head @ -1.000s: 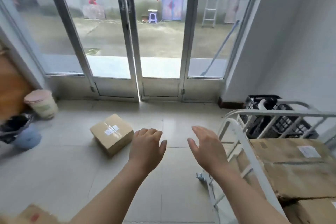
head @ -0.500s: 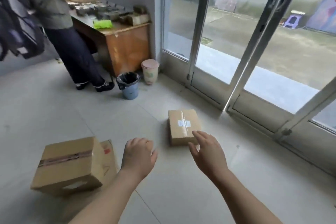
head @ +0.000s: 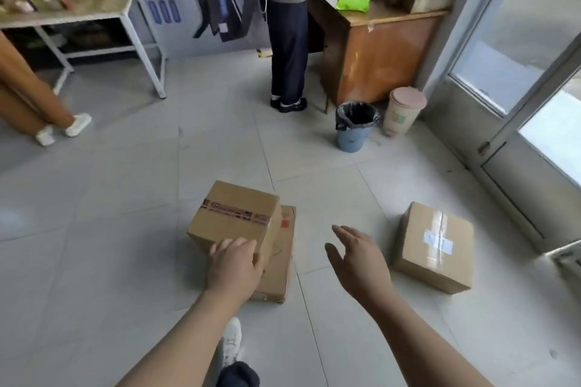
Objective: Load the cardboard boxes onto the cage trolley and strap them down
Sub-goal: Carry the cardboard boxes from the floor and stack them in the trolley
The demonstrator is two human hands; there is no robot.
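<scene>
Low at centre of the frame, the left hand (head: 234, 264) lay over the near corner of the taped box (head: 232, 220), fingers bent; grip or mere touch, I couldn't tell. The right hand (head: 358, 261) was spread, holding nothing. That box sat on a flat carton (head: 283, 258), a 2nd box (head: 435, 245) lower right. Best move, I reckoned: 2 hands on opposite sides, lift level.

Light: soft daylight, from glass door (head: 509, 41) at right.
Shadows: faint, on floor tiles (head: 125, 229).
Glare: sheen on taped box (head: 435, 245).
Blur: slight overall.
Edges: wide-angle bending.
</scene>
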